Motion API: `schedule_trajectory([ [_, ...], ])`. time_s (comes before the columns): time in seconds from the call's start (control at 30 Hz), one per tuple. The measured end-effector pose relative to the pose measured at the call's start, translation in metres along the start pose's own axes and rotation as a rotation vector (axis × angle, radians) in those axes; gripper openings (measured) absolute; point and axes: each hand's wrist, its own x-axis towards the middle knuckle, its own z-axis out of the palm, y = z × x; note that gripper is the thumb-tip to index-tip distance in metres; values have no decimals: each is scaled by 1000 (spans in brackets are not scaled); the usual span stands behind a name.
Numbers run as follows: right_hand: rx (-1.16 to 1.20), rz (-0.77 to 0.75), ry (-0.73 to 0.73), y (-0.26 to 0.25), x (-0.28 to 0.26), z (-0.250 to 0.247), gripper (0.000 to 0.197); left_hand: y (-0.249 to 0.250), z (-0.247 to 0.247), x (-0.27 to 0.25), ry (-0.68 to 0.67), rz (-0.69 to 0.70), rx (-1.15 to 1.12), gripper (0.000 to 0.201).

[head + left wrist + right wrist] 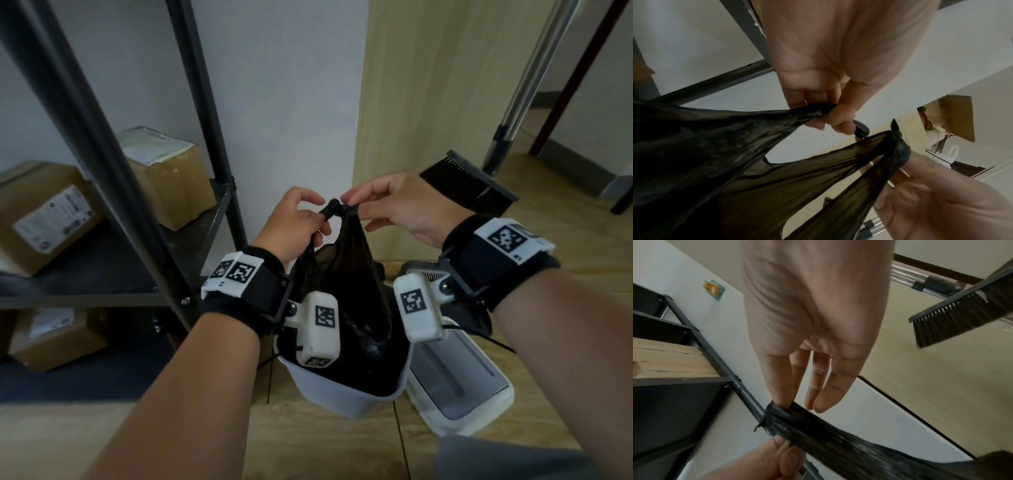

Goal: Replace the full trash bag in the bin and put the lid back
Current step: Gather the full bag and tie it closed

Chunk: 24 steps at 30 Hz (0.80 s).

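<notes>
Both hands meet over the bin. Head view: left hand (296,222) curled round one twisted ear of the black trash bag (346,274), right hand (397,209) pinching the other ear w/ thumb + forefinger, other fingers loose; a small knot (337,207) sits between them. Bag hangs stretched from the hands down into the white bin (356,390), thin, semi-sheer plastic, wrinkled. Lid (459,373), white frame w/ grey panel, lies on the wood floor (325,442) just right of the bin, under the right wrist. Left of the left hand: dark metal shelf rack (113,164) w/ taped cardboard boxes (48,216). Beyond the right hand: broom (469,185), black bristles, metal handle, against a pale wood panel (438,85).

Left wrist view: fingers (835,120) clamp a bunched strip of bag (715,146); right hand (941,203) grips the second strip just beside.

Right wrist view: forefinger (781,386) tip on the twisted black strand (818,431), other fingers straight; thumb hidden. Left hand (777,464) below holds the same strand. Rack post directly behind; broom head (962,314) up right.
</notes>
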Motion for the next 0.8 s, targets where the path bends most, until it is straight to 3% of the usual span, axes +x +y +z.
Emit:
schedule_trajectory([
  [0.2, 60, 73, -78, 9, 1, 9, 19, -8, 7, -3, -26, -55, 1, 21],
  [0.43, 160, 97, 19, 16, 7, 17, 23, -11, 13, -4, -90, -73, -69, 16],
  [0.5, 206, 139, 109, 21, 11, 19, 19, -18, 11, -5, -142, -59, -61, 25],
  [0.63, 164, 322, 346, 39, 18, 19, 8, -41, 5, -6, -250, -19, 283, 34],
  [0.7, 53, 395, 351, 50, 17, 18, 13, -50, 7, -6, -259, -28, 453, 28],
  [0.8, -110, 483, 266, 60, 15, 17, 16, -58, 10, -2, -160, 0, 540, 23],
])
